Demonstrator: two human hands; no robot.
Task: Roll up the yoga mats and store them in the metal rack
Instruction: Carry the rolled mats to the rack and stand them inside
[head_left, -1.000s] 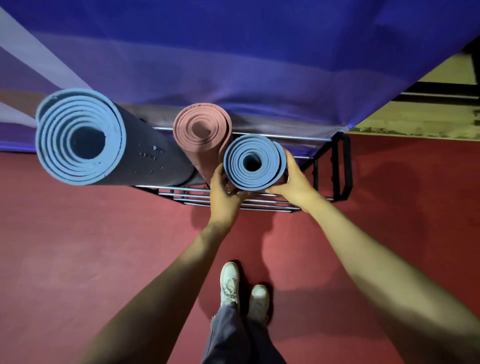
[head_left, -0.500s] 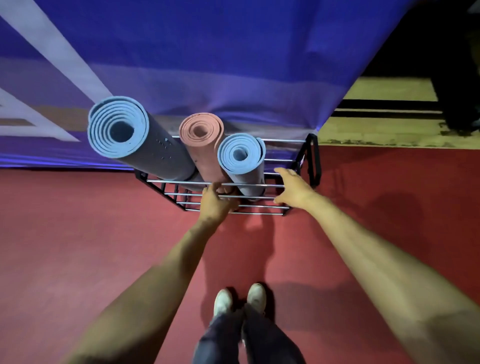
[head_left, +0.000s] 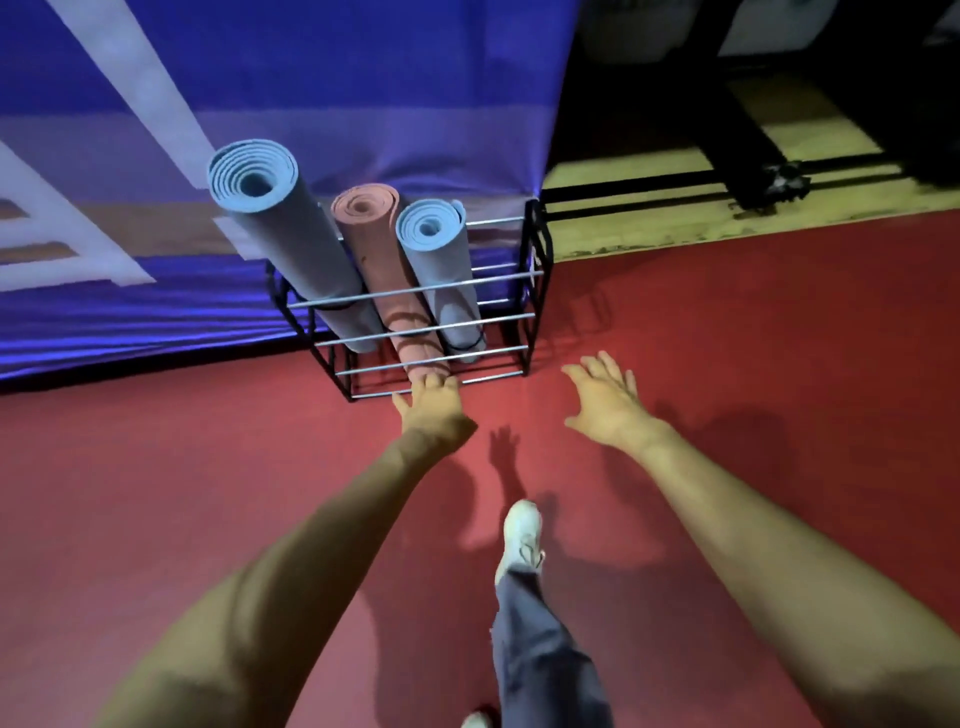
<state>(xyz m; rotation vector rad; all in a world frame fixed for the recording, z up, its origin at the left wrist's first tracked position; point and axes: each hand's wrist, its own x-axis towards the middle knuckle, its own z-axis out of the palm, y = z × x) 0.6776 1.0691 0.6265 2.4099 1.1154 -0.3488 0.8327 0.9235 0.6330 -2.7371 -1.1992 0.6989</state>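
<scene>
Three rolled yoga mats stand tilted in the black metal rack (head_left: 535, 291): a large blue mat (head_left: 280, 228) on the left, a pink mat (head_left: 379, 249) in the middle and a smaller blue mat (head_left: 436, 249) on the right. My left hand (head_left: 434, 405) reaches out with straight fingers near the rack's lower front bars, holding nothing. My right hand (head_left: 608, 400) hovers spread and empty over the red floor, to the right of the rack's front corner.
The rack stands against a blue banner (head_left: 311, 93) on the red floor (head_left: 156, 493). A yellowish floor strip (head_left: 675, 218) and dark frames lie to the back right. My leg and white shoe (head_left: 519, 535) are below the hands.
Both hands have let go of the small blue mat and the rack and drawn back. The view has pulled away, so the rack looks farther off. One foot has stepped.
</scene>
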